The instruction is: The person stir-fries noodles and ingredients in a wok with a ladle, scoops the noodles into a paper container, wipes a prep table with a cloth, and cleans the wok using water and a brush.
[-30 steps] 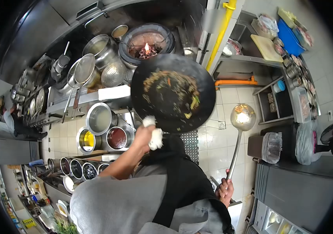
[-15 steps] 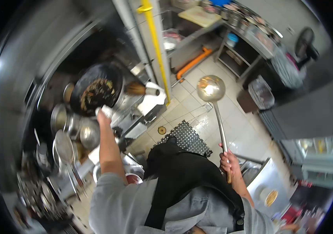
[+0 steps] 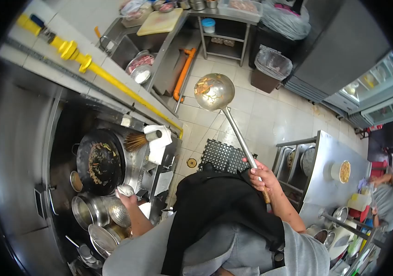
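While the ladle [image 3: 238, 131] is held well apart from the wok [image 3: 110, 161], its handle is clamped in the closed fingers of the right hand [image 3: 264, 177]. By the left hand [image 3: 128, 198], a white cloth [image 3: 125, 190] is squeezed at the wok's near edge; whether the rim itself is pinched through it cannot be told. Dark strands with orange and green pieces [image 3: 96, 166] are spread over the middle of the wok, which is set to the left among the steel ware.

If the cloth were to slip or be bunched too thinly, the fingers could be burned (hot metal is assumed, not seen) and the wok could be tipped. Bits could be dropped on the floor [image 3: 256, 112] if the ladle were tilted, since scraps of food [image 3: 205, 87] are carried in its bowl. The bristles of the brush [image 3: 135, 142], laid just beside the wok, could be knocked by a sideways swing.

Near the wok, something brownish is held in a small pot [image 3: 76, 181]; the contents of the larger pot [image 3: 82, 211] cannot be made out. Across from the wok, pinkish pieces are held in a sink bowl [image 3: 132, 67], and a white tub [image 3: 335, 171] is filled with yellowish food.
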`<state>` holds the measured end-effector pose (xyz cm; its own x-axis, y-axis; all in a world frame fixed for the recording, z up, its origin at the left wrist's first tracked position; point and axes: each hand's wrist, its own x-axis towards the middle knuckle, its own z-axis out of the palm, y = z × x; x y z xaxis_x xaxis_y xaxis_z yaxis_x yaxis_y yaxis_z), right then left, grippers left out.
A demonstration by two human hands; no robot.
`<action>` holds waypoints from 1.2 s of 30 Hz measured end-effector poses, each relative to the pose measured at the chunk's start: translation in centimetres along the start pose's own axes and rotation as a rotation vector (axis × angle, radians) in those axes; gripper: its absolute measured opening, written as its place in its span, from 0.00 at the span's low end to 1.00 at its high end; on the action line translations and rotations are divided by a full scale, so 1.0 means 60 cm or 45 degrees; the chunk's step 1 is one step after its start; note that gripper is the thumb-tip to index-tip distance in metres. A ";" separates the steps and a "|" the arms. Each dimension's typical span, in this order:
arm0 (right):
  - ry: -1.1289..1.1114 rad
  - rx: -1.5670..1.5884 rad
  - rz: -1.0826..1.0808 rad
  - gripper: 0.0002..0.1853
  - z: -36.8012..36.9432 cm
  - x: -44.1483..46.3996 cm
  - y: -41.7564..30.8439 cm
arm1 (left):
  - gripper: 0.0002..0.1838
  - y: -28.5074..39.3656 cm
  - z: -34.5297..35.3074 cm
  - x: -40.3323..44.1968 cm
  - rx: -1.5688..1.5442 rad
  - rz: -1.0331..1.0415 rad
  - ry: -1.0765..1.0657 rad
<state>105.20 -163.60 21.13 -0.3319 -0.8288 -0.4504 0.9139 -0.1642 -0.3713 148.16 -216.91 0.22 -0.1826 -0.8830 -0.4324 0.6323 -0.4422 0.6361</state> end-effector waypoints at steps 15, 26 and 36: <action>0.063 -0.166 -0.297 0.22 -0.111 -0.121 -0.116 | 0.15 -0.685 0.693 -0.579 0.691 -1.283 -1.594; 1.482 -1.681 -1.156 0.24 -0.103 -0.260 -0.288 | 0.10 -0.820 0.747 -0.770 0.830 -1.336 -1.727; 1.442 -1.311 -1.058 0.29 -0.170 -0.066 -0.513 | 0.19 -0.879 0.769 -0.810 1.025 -1.185 -2.193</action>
<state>75.99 -149.81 26.05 -0.9927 0.1192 -0.0187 0.0692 0.4355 -0.8975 88.96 -157.90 17.17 -0.8126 0.5690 -0.1265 -0.3288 -0.2683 0.9055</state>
